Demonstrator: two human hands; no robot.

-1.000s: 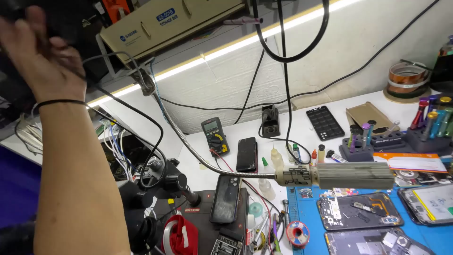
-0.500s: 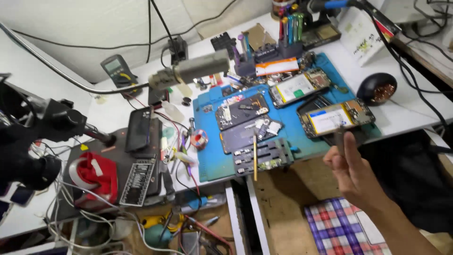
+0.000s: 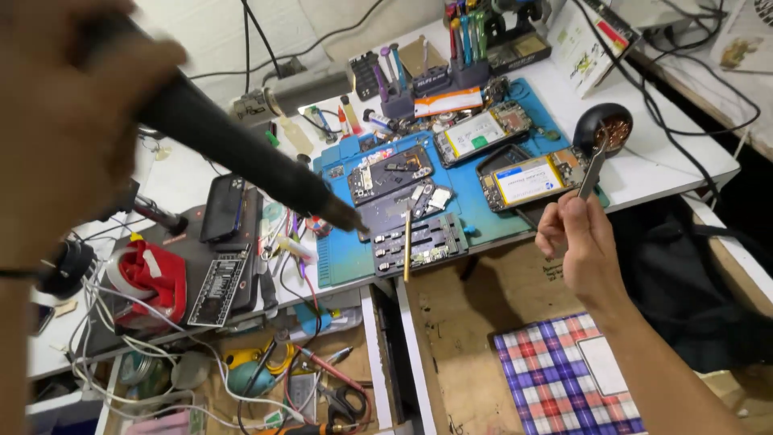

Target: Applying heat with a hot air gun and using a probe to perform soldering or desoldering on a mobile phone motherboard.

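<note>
The left hand (image 3: 64, 121), empty a second ago, now grips a black hot-air wand (image 3: 241, 157), nozzle over the blue mat (image 3: 346, 266). The right hand (image 3: 584, 242) now pinches what look like tweezers (image 3: 593, 169) near the opened phones (image 3: 527, 177).

Bare forearms, no sleeves — thin black band at left wrist (image 3: 16, 274)

Left hand (image 3: 68, 121): raised close to the camera at upper left, blurred, fingers wrapped around a dark handle; forearm runs down the left edge with a thin dark band at the wrist. Right hand (image 3: 584, 250): lower right, forearm extending up from the bottom corner, fingers pinched together on a thin metal tool, fingertips pointing upward.
</note>
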